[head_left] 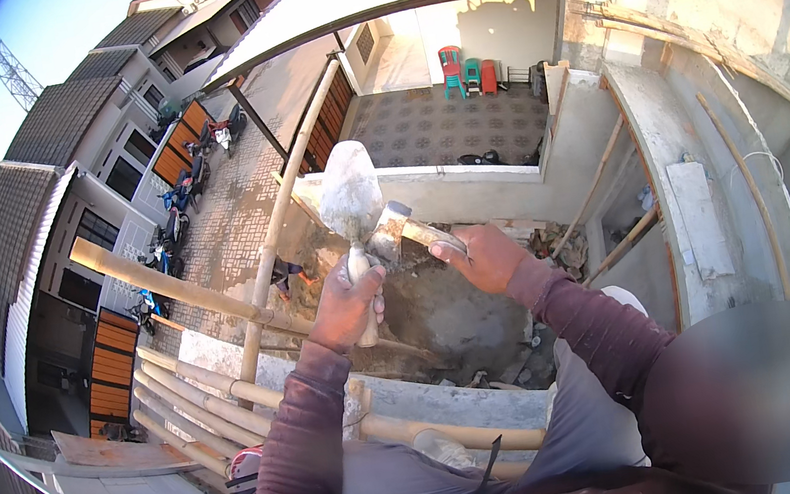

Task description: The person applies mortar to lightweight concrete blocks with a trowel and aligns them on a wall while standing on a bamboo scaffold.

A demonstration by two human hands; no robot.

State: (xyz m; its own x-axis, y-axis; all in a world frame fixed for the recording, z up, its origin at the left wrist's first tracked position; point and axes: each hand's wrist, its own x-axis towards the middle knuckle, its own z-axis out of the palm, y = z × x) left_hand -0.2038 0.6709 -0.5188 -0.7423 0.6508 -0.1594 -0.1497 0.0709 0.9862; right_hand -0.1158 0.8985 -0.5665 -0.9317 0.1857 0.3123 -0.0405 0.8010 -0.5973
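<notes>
My left hand [350, 302] grips the wooden handle of a mortar-smeared trowel [350, 193], its blade pointing up and away from me. My right hand [482, 257] holds a second flat metal tool [405, 232], a smaller trowel or float, whose blade touches the first trowel near its neck. Both hands are raised in front of me, high above the ground, over a bamboo scaffold. Dark maroon sleeves cover both forearms.
Bamboo poles [181, 289] form the scaffold under and left of me. A grey plastered wall [701, 194] rises at the right. Far below lie a heap of sand or mortar [444, 311], a paved lane with parked motorbikes [172, 223], and a tiled porch with plastic chairs [466, 70].
</notes>
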